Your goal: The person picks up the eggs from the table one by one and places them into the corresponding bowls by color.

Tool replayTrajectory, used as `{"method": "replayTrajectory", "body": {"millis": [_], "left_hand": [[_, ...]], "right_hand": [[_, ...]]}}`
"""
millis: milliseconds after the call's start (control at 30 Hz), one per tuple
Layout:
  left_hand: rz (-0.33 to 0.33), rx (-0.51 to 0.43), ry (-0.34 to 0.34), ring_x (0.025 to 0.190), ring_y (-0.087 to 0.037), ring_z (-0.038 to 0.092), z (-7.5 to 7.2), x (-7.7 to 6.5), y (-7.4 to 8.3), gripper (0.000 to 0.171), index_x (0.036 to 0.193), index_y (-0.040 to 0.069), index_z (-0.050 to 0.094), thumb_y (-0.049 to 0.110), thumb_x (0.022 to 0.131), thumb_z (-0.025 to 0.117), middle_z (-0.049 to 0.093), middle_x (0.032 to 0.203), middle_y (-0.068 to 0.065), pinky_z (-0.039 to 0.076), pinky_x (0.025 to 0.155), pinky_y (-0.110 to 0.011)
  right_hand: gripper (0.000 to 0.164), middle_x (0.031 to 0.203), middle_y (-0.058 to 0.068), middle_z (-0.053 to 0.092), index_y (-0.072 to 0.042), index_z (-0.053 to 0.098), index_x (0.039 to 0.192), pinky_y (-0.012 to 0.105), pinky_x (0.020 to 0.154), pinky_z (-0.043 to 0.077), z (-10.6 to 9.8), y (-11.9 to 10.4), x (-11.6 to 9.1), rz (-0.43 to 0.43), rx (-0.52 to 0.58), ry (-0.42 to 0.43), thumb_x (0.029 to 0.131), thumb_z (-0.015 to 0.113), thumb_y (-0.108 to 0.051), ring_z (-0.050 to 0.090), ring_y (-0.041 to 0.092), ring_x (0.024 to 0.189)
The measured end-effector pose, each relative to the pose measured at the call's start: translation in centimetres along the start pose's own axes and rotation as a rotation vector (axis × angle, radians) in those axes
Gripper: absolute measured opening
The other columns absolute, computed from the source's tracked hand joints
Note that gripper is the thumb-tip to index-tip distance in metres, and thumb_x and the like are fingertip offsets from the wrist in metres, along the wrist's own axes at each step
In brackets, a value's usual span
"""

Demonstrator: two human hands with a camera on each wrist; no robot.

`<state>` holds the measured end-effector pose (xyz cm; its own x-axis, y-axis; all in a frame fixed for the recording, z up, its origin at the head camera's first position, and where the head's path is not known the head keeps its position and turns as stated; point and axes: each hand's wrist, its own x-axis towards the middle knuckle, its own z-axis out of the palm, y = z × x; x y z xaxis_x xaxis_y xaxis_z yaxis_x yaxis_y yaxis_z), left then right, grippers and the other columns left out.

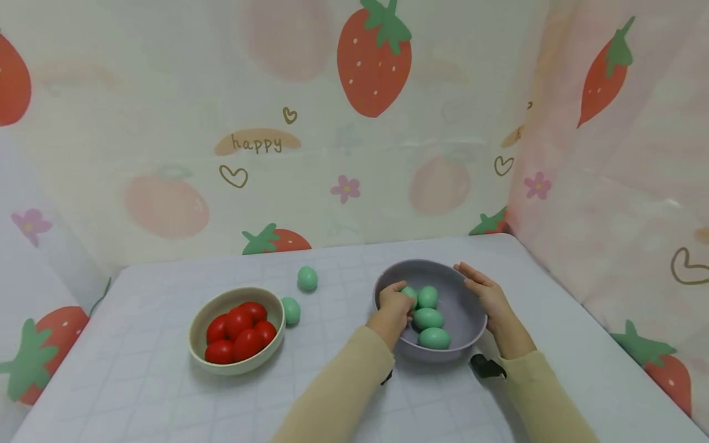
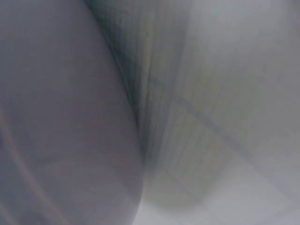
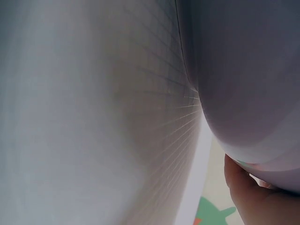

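A grey-purple bowl [image 1: 468, 301] stands at the right of the table with several green eggs [image 1: 434, 338] in it. Over its left rim reaches my left hand [image 1: 392, 311], whose curled fingers hold a green egg [image 1: 408, 294] inside the bowl. My right hand [image 1: 495, 304] rests against the bowl's right side, fingers fairly straight along the rim. In the right wrist view, part of that hand [image 3: 253, 197] lies against the bowl's outer wall [image 3: 248, 93]. The left wrist view shows the bowl's wall [image 2: 70, 117] close up, with the left fingers out of sight.
A cream bowl [image 1: 196, 335] with several red eggs [image 1: 244, 335] stands on the left of the white table [image 1: 138, 400]. One green egg [image 1: 290, 311] lies beside its right rim, another green egg [image 1: 307, 279] farther back. Strawberry-print curtains [image 1: 376, 154] enclose the table.
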<state>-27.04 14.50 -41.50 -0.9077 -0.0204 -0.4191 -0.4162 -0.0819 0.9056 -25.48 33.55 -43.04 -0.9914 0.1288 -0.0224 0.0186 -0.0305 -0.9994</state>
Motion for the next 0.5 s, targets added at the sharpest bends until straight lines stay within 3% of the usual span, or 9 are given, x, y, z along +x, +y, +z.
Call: {"method": "replayTrajectory", "body": {"millis": [233, 500], "left_hand": [[-0.046, 0.058, 0.03, 0.066, -0.021, 0.056, 0.26, 0.21, -0.1, 0.05, 0.128, 0.011, 0.065, -0.014, 0.086, 0.058, 0.052, 0.137, -0.02, 0.038, 0.04, -0.02], [-0.071, 0.06, 0.028, 0.043, -0.013, 0.039, 0.24, 0.0, 0.09, 0.059, 0.137, 0.014, 0.058, -0.014, 0.085, 0.051, 0.048, 0.142, -0.018, 0.037, 0.039, -0.018]], "right_hand": [[0.049, 0.103, -0.033, 0.061, 0.001, 0.028, 0.148, 0.026, 0.114, 0.018, 0.01, -0.13, -0.12, 0.007, 0.004, 0.001, 0.102, 0.043, -0.004, 0.019, 0.021, 0.145], [0.049, 0.105, -0.031, 0.062, 0.002, 0.028, 0.148, 0.028, 0.115, 0.016, 0.06, -0.22, -0.2, 0.0, 0.009, -0.002, 0.102, 0.045, -0.005, 0.018, 0.021, 0.145]]}}
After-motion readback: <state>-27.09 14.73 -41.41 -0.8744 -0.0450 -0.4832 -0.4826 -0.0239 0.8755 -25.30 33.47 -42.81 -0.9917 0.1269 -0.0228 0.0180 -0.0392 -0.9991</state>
